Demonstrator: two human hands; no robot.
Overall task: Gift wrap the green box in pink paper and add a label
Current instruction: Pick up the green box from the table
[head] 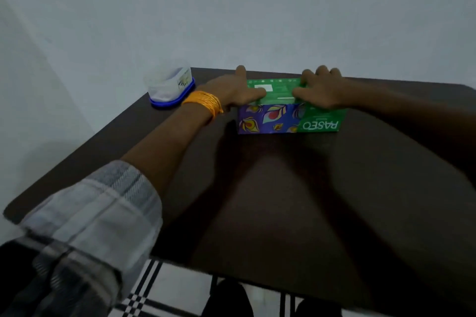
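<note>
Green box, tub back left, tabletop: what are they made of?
The green box looks like printed cardboard: slight sheen, crisp folded edges, logo print. The tub looks like translucent plastic on a blue plastic rim, with hazily see-through walls. The tabletop is dark brown and smooth with a faint sheen; laminate or stained wood, cannot tell which.

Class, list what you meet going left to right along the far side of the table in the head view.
Clear container → orange bangles → left hand → right hand. The green box lies under both hands, so it is left unplaced.
</note>
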